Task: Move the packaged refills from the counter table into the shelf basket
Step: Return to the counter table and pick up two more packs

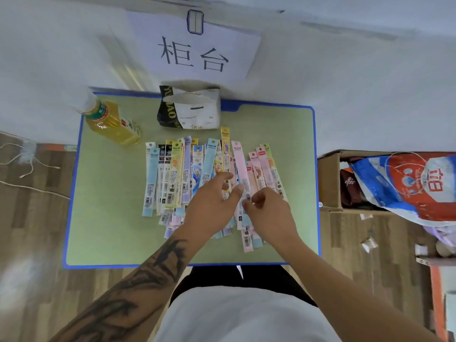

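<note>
Both hands hover over the packaged refills (pixel 197 174) at the table's centre. The left hand (pixel 212 203) has loosely spread fingers resting on the packs, gripping nothing. The right hand (pixel 267 211) has curled fingers that pinch a pale pink pack (pixel 241 164). The refills are long, narrow pastel sleeves with barcodes, fanned side by side on the green table (pixel 111 218). At 12 o'clock sits a crumpled bag (pixel 190 109), above it a paper sign (pixel 195 50) reading "柜台". A yellow drink bottle (pixel 112 120) lies at 10 o'clock.
</note>
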`<state>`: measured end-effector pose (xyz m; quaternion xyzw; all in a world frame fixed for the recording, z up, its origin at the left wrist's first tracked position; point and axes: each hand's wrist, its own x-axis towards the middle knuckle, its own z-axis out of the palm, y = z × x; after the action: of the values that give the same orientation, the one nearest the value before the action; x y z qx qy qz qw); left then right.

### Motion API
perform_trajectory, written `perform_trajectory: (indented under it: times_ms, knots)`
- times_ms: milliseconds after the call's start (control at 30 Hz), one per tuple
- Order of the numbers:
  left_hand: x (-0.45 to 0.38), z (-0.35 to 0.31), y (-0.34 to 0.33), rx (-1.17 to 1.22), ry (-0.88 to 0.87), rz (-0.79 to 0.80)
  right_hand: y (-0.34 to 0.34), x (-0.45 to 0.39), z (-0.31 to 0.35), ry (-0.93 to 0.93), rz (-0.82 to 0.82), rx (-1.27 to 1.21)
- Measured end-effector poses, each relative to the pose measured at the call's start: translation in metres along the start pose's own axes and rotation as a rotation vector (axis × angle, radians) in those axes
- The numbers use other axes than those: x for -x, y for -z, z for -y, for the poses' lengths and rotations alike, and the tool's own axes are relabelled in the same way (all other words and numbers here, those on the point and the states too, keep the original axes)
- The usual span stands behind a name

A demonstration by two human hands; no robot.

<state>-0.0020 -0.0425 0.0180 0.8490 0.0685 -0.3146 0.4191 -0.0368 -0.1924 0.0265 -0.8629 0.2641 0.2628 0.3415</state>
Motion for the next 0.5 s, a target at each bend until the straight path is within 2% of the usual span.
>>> perform_trajectory:
  times_ms: [200, 367, 500]
  knots:
    - [0.007, -0.010, 0.002, 0.505, 0.200, 0.030, 0.007, 0.048, -0.006, 0.081, 0.052, -0.061]
    - [0.017, 0.001, 0.002, 0.594, 0.275, 0.038, 0.008, 0.046, -0.008, 0.098, 0.149, -0.196]
    - [0.021, 0.014, 0.004, 0.536, 0.295, -0.019, -0.006, 0.008, -0.011, 0.094, 0.054, 0.019]
